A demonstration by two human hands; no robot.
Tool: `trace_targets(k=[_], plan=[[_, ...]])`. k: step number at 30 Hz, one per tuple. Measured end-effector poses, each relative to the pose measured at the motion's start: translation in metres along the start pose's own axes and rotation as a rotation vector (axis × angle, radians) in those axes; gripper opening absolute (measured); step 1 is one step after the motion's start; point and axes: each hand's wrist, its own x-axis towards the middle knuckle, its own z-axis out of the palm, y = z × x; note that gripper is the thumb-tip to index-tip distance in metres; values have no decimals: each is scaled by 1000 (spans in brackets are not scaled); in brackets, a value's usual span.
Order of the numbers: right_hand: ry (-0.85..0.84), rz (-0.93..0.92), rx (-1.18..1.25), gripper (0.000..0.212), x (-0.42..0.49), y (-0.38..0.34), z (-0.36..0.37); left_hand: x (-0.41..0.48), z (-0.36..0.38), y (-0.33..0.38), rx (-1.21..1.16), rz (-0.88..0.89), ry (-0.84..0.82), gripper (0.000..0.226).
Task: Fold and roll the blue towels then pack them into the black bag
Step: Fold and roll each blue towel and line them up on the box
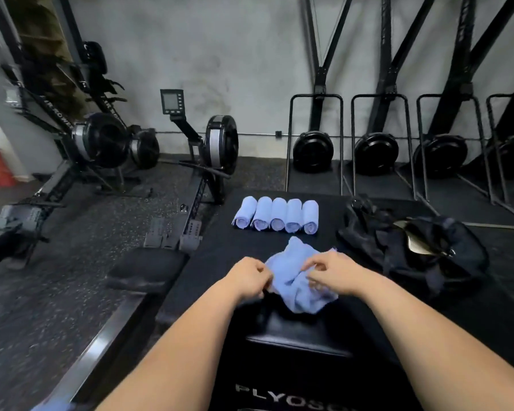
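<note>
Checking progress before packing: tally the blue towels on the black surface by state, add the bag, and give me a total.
Rolled blue towels: 5
Unrolled blue towel: 1
Black bag: 1
Total: 7

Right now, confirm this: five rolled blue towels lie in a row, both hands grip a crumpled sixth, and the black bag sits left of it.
The head view shows the black bag right of the crumpled towel, not left. The rest holds: five rolled towels in a row, left hand and right hand gripping the sixth.
</note>
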Motion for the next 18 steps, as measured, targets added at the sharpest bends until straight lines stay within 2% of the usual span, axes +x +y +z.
trace_targets(k=[2,3,6,8,12,14,15,16,18], plan=[[16,39,-240,27,1,28,26,-3,23,-25,122,-75,-131,31],[47,31,-336,35,1,39,36,-4,30,-32,196,-84,-128,32],[63,-70,-484,53,3,58,56,0,44,-42,480,-31,77,29],[68,-98,-555,47,4,61,63,4,51,-43,569,97,186,27],[240,-103,-819,15,9,57,71,19,61,-47,572,342,156,41],[288,-99,-947,27,10,53,69,25,67,-52,593,326,116,43],[259,-25,-980,22,9,52,69,26,70,-54,609,306,112,44],[264,7,-978,18,6,48,68,26,73,-55,624,292,126,44],[314,106,-884,31,10,53,70,26,77,-56,631,279,187,43]])
